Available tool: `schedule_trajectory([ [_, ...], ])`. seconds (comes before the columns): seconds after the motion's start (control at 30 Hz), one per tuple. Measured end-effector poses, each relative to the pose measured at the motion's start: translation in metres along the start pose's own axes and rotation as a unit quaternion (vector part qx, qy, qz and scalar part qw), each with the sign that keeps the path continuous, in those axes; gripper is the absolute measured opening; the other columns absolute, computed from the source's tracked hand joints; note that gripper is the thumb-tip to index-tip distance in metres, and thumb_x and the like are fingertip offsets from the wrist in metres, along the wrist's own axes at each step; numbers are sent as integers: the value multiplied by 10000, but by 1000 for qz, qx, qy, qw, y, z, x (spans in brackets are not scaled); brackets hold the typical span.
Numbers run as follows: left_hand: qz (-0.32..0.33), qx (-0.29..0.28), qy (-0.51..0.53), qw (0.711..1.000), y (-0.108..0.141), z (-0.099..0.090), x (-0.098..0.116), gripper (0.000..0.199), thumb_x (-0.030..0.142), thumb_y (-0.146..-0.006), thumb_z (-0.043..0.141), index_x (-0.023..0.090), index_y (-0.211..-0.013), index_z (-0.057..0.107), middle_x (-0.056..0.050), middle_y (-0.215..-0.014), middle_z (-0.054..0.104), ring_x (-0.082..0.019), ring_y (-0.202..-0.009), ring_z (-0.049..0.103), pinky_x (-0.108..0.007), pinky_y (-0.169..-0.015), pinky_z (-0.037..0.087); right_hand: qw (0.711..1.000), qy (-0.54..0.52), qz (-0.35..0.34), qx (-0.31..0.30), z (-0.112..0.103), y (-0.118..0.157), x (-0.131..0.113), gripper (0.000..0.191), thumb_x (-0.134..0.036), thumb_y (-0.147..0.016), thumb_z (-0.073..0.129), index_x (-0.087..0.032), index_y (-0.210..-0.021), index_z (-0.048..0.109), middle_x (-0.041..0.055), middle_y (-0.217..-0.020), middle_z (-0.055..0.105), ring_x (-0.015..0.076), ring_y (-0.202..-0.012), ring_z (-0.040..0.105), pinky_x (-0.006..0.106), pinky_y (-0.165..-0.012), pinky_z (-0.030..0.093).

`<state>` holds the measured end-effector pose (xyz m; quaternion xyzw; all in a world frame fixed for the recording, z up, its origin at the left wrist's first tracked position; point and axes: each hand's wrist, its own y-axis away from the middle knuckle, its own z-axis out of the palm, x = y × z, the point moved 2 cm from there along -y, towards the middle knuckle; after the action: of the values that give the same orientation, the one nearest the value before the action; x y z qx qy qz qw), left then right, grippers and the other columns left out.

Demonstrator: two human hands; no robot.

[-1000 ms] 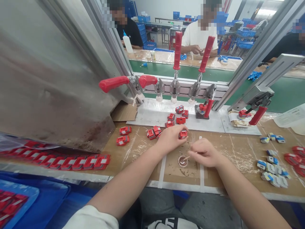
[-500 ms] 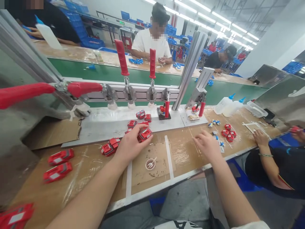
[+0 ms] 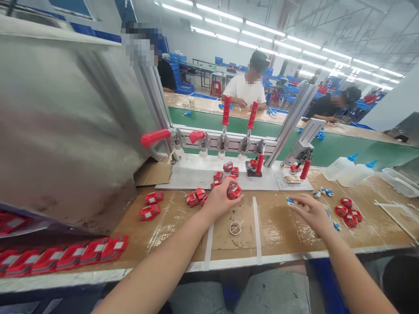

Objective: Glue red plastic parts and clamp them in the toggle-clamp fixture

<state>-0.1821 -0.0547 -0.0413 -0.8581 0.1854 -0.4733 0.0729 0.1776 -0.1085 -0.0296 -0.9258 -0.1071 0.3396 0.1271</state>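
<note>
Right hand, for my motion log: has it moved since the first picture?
Yes: the right hand has moved right, from beside the cup to well past the right-hand white tape strip.

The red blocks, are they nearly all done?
Not all, I think. The neat row of red blocks looks done. The left hand holds one block; the right hand pinches a small blue-and-white piece. The loose red blocks near the clamps and the loose blue-and-white pieces are probably left.
</note>
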Motion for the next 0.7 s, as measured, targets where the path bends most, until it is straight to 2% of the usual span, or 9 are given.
schedule_trajectory([
  [0.07,-7,16,9,1000,0,1,-2,370,386,-842,729,234,-1125,546,2,-961,733,-187,-872,719,-295,-804,532,984,-170,29,47,37,-20,-33,369,-560,-848,735,-235,-1007,807,89,-1005,763,246,-865,672,382,-783,541],
  [0.17,-24,39,13,999,-1,0,-3,347,356,-839,727,233,-1116,558,-3,-961,746,-195,-885,732,-303,-814,545,924,-371,60,72,95,-55,-73,430,-587,-814,753,-201,-994,804,63,-814,730,190,-713,601,344,-682,504],
  [0.23,-34,56,3,998,-1,-3,-2,334,336,-831,731,240,-1113,578,-6,-987,758,-205,-905,741,-312,-825,553,878,-469,60,78,126,-75,-88,458,-611,-783,768,-185,-950,798,65,-795,712,155,-649,537,314,-614,459],
  [0.3,-38,69,-14,997,-1,-6,-2,338,306,-819,737,248,-1121,598,-16,-1036,766,-220,-950,745,-325,-850,558,855,-508,60,85,146,-88,-94,454,-607,-759,788,-181,-914,794,60,-788,706,139,-622,508,294,-578,427],
  [0.37,-39,75,-29,996,-2,-8,-3,355,266,-806,737,251,-1135,606,-27,-1090,768,-236,-1006,741,-338,-885,556,869,-482,61,97,157,-92,-92,426,-577,-764,795,-186,-935,801,42,-753,705,145,-620,533,299,-589,446],
  [0.43,-46,75,-40,995,-2,-8,-4,370,241,-792,739,249,-1137,607,-33,-1121,766,-249,-1034,737,-346,-897,556,899,-420,56,114,161,-88,-88,390,-541,-793,783,-195,-973,810,43,-777,735,182,-683,616,334,-656,510],
  [0.5,-57,67,-51,995,-3,-7,-6,380,244,-780,749,249,-1133,608,-34,-1123,768,-259,-1032,739,-345,-879,561,925,-361,37,117,161,-81,-87,346,-503,-817,779,-210,-998,817,68,-911,779,234,-832,694,381,-767,561],
  [0.57,-63,57,-62,994,-4,-5,-8,389,261,-777,761,249,-1133,607,-35,-1122,769,-268,-1029,743,-342,-857,564,941,-321,9,106,160,-74,-91,307,-470,-834,782,-225,-1015,821,87,-1051,785,266,-961,713,406,-851,576],
  [0.7,-64,45,-87,993,-5,-1,-11,369,316,-809,762,246,-1132,597,-44,-1124,769,-279,-1047,744,-342,-856,565,958,-271,-27,93,160,-67,-103,282,-437,-870,768,-225,-1050,816,97,-1095,774,265,-968,709,397,-835,586],
])
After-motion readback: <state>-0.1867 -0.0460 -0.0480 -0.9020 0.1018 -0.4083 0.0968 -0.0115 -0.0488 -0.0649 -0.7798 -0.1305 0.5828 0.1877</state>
